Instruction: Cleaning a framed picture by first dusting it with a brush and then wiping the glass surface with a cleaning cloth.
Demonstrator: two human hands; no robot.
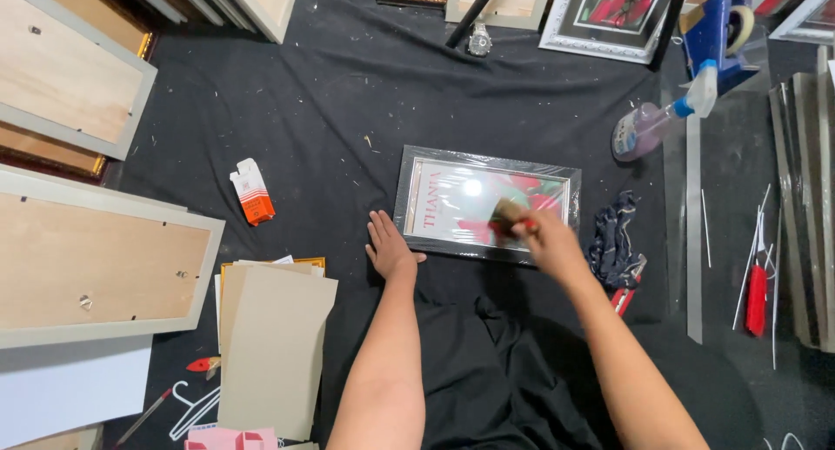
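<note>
A small framed picture (452,202) with a black border and shiny glass lies flat on the black cloth (348,102) in the middle. My right hand (548,241) is closed on a small brush with a red handle (506,213), its bristles on the glass near the picture's right half. My left hand (389,248) lies flat and open on the cloth, fingers spread, just left of the picture's lower left corner.
A dark rag (613,237) lies right of the picture. A spray bottle (652,124) and blue tape dispenser (718,28) sit at the back right. Frame backs (96,259) stack on the left, grey boards (274,346) near my left arm, an orange box (252,192), a red screwdriver (758,298).
</note>
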